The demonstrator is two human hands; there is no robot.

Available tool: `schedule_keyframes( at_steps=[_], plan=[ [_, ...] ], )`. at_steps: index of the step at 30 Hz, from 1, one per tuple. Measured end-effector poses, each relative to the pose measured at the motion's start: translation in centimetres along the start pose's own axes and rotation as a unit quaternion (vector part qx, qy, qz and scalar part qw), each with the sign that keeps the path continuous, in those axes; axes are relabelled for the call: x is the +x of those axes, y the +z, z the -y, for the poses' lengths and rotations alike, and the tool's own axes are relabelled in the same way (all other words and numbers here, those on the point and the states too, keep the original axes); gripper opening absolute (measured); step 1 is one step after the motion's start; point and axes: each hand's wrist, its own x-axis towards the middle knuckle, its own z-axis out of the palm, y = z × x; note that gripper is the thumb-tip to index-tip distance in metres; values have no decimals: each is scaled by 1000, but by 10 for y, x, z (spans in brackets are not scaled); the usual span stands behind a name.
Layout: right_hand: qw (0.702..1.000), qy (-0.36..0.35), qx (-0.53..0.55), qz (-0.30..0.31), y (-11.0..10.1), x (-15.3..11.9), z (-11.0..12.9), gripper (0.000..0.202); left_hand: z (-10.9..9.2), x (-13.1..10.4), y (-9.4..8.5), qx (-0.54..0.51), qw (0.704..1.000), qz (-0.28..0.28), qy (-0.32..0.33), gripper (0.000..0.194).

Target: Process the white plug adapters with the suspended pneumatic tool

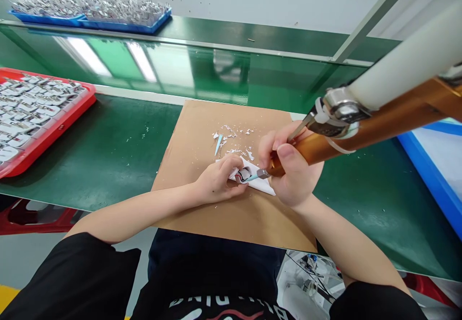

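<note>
My left hand (221, 178) pinches a small white plastic part (237, 174) against the cardboard; dark and reddish details show in its hollow. White paper or cloth (265, 185) lies under and beside it. My right hand (294, 168) is wrapped around an orange-barrelled air tool (334, 139), thumb on top. A metal chuck (263, 173) at its front holds a pale blue tip (251, 178), which reaches into the white part. Whether the tip touches it, I cannot tell. A separate pale blue sliver (218, 144) lies just beyond my left hand.
White shavings (231, 134) are scattered on the cardboard sheet (191, 142) over the green bench (126, 142). To the left stands a red tray (77, 101) of white parts. Blue trays (144, 27) of small parts sit on the back shelf. Another blue tray (429, 171) edges the right.
</note>
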Motion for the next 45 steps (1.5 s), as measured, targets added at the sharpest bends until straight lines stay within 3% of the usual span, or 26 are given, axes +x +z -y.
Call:
schedule_keyframes(
  at_steps=[10, 17, 23, 33, 38, 45],
  plan=[
    [999, 35, -26, -11, 0, 0, 4, 30, 2, -1, -1, -15, 1000, -9, 0, 41],
    [999, -11, -30, -14, -1, 0, 0, 33, 0, -2, -4, -16, 1000, 9, -14, 43],
    [999, 14, -47, -13, -1, 0, -1, 36, -1, -2, -5, -12, 1000, 10, -8, 43],
    [999, 33, -8, 1, -2, 0, 4, 27, -1, -1, -5, -9, 1000, 12, -11, 42],
    [1000, 3, -2, -6, -2, -1, 0, 26, -1, -1, -5, -8, 1000, 10, -8, 43],
    [999, 47, -3, -2, -3, -1, 0, 25, 0, 1, -7, 9, 999, 30, -12, 41]
  ],
)
